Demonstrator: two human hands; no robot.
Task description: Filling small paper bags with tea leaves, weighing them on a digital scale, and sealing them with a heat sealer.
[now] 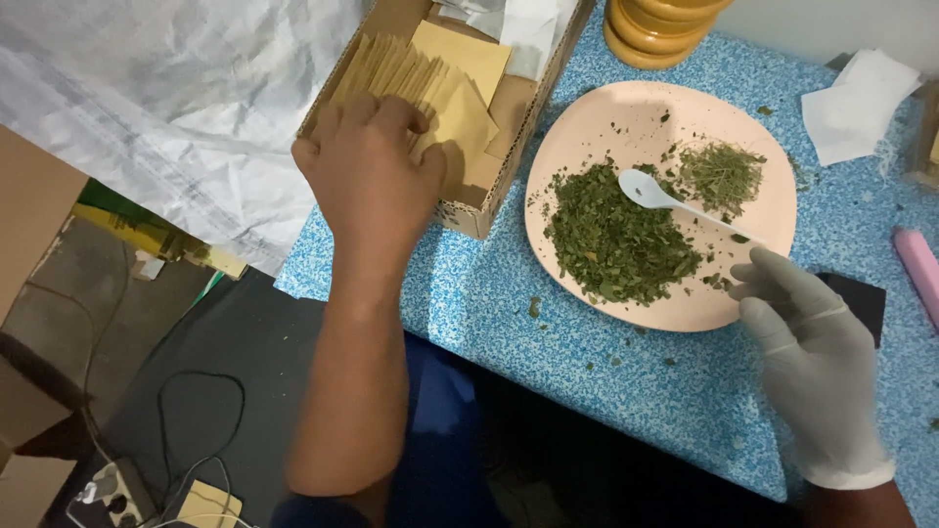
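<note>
We look down from a head-worn camera at a speckled blue tabletop point(626, 372). Our bare left hand point(372, 171) reaches into an open brown cardboard box point(489, 186) at the table's left edge. Its fingers are curled down over the top edges of a row of small tan paper envelopes point(430, 83) standing on edge, pressing on them rather than closed around any one; whether a single envelope is pinched we cannot tell. Standing upright, packed together, the envelopes offer their top edges to the fingertips.

Our right hand point(812, 362), in a pale grey disposable glove, rests at the near right rim of a round pale pink plate point(606, 112). Its fingers are loosely bent and hold nothing; the fingertips lie just beside the tip of the handle of a small white plastic spoon point(650, 191), and we cannot tell if they touch it. The spoon lies in the plate, bowl towards the centre, handle angled towards the gloved hand.

On the plate sit a large heap of dark green crushed dried leaves point(616, 240) and, apart from it to the upper right, a smaller heap of finer, paler green bits point(724, 171). Stray flakes dot the table around it.

Beyond the plate stands a yellow wooden ridged object point(655, 29), cut off by the frame. To the right lie white paper sachets point(856, 108), a pink cylinder point(919, 264) and a flat black object point(861, 298) partly hidden by the glove.
</note>
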